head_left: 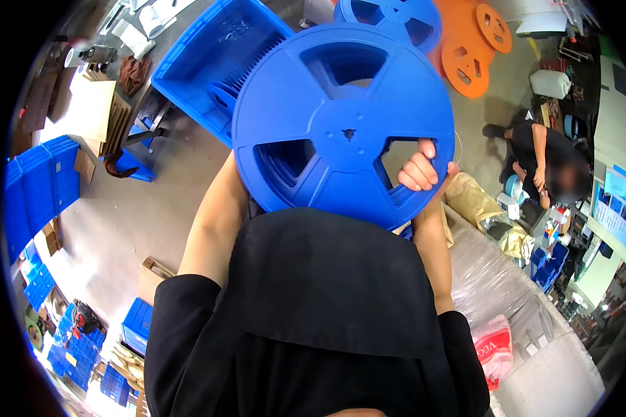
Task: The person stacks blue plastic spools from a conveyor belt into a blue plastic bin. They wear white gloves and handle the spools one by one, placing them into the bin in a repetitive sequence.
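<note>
A large blue plastic reel [332, 139] with wide cut-out windows is held up in front of my chest, its flat face toward me. More blue rims show behind it through the left window, so several reels seem to be stacked together. My right hand [420, 169] is closed on the reel's right side, its fingers curled through the lower right window. My left forearm [215, 208] runs up behind the reel's left edge; the left hand itself is hidden there. Just beyond the reel's upper left lies a blue bin [188, 69] with a row of blue discs standing in it.
More blue reels [389, 17] and orange reels [466, 66] lie beyond. At right, another person [553, 153] bends over. A wrapped pallet-like stack [497, 285] stands near my right arm. Blue crates [42, 184] and cardboard [94, 115] are at left.
</note>
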A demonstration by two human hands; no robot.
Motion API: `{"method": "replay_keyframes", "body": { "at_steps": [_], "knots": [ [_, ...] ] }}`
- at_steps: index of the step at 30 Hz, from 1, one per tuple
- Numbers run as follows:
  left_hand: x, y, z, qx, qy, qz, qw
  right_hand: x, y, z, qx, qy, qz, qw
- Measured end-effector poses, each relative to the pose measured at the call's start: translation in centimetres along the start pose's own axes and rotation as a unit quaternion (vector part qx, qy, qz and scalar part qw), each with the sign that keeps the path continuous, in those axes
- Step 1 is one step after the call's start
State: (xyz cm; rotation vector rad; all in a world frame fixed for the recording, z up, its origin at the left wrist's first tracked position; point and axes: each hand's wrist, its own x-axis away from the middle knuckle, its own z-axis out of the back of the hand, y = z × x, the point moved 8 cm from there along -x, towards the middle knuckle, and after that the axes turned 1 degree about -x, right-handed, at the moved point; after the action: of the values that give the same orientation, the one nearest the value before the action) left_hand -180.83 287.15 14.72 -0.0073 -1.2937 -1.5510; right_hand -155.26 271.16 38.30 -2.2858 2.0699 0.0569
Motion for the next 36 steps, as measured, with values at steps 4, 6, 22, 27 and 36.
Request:
{"method": "replay_keyframes", "body": {
  "at_steps": [4, 6, 22, 27, 36],
  "knots": [
    [1.4, -2.8, -0.7, -0.006, -0.019, 0.008, 1.000, -1.6, 1.5, -1.1, 0.020, 0.014, -0.039, 0.999],
    [1.4, -3.7, -0.8, -0.011, -0.033, 0.005, 0.999, -1.9, 1.8, -1.3, 0.022, 0.004, -0.049, 0.999],
    [6.2, -24.7, -2.3, -0.041, -0.105, -0.016, 0.993, -5.6, 6.2, 14.1, 0.063, 0.447, 0.013, 0.892],
    [7.0, -26.6, 0.8, 0.328, 0.019, 0.297, 0.897, -2.1, 5.6, 16.8, 0.063, 0.551, 0.065, 0.830],
    [-3.5, -12.7, 1.6, 0.296, 0.018, 0.439, 0.848, -0.7, 4.5, 16.2, 0.100, 0.545, 0.085, 0.828]
  ]
}}
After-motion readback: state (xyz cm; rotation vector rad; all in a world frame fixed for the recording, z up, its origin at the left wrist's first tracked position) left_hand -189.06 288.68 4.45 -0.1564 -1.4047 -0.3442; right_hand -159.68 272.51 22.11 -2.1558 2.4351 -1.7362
